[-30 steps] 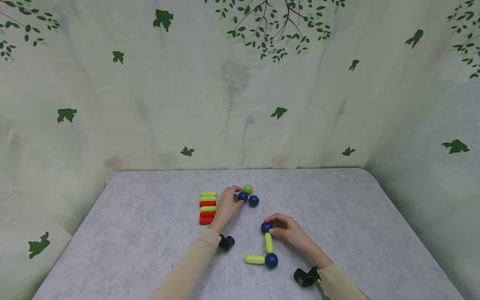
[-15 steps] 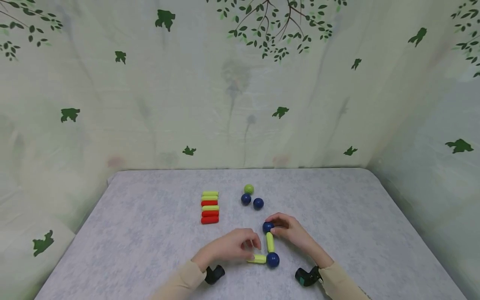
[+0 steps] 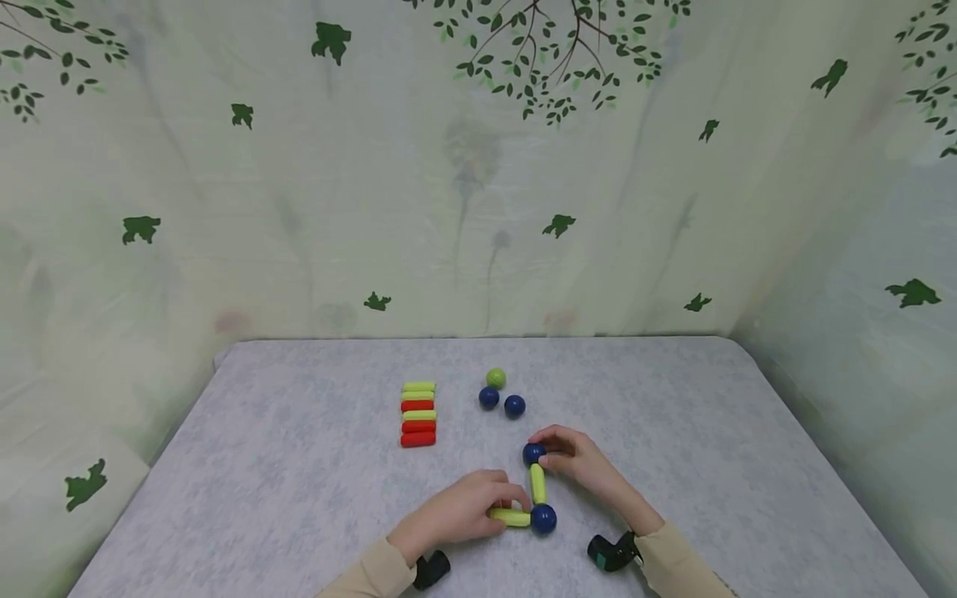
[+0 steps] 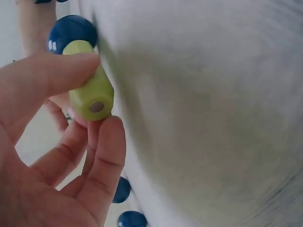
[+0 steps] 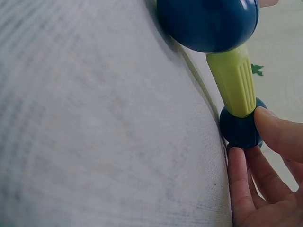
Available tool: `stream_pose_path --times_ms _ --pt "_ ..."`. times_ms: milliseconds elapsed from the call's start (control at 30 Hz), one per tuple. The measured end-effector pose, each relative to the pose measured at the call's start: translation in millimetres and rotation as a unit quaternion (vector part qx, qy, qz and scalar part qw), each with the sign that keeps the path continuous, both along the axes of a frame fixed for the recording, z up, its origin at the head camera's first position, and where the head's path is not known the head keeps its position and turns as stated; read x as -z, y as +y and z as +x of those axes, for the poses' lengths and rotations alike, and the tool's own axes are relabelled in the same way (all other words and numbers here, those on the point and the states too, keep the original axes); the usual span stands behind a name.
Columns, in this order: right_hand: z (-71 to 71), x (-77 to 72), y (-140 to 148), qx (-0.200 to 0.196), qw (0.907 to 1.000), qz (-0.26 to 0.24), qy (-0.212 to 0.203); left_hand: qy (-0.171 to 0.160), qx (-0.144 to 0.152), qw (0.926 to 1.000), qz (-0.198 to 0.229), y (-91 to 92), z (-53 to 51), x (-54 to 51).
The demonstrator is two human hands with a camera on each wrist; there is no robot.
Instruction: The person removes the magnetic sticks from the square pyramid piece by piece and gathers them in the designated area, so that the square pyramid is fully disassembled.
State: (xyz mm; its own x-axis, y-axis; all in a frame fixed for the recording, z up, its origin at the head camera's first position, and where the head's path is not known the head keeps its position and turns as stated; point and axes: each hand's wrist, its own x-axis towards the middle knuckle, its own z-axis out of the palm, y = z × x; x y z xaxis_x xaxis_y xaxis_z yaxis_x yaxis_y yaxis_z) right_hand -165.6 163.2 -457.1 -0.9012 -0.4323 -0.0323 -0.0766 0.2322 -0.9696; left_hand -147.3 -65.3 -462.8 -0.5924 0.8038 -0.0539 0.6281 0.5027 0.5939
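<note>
My left hand pinches a yellow-green rod between thumb and fingers; a grey metallic dot shows in the rod's free end. The rod's other end meets a large blue ball on the table. From that ball a second yellow-green rod runs away to another blue ball, so the joined pieces form an L. My right hand holds this far ball between thumb and fingers.
Behind the hands lie two loose blue balls and a green ball. Left of them, several red and yellow-green rods form a stacked row on the grey table. A leaf-patterned cloth hangs behind.
My left hand let go of a blue ball in the back group, came back toward me and took hold of the near yellow-green rod. My right hand stayed on its ball.
</note>
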Motion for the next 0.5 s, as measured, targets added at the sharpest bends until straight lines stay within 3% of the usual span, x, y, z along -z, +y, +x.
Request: stream_pose_path --times_ms 133,333,500 --pt "-3.6 7.1 0.6 0.005 1.0 0.008 0.001 0.009 -0.023 0.9997 0.002 -2.4 1.2 -0.5" --pt "-13.0 31.2 4.4 0.013 0.9998 0.017 0.006 -0.035 -0.084 0.9933 0.071 -25.5 -3.7 1.3" --pt "-13.3 33.5 5.0 0.019 0.9997 0.016 0.002 0.003 -0.172 0.9807 0.094 -56.8 -11.7 2.9"
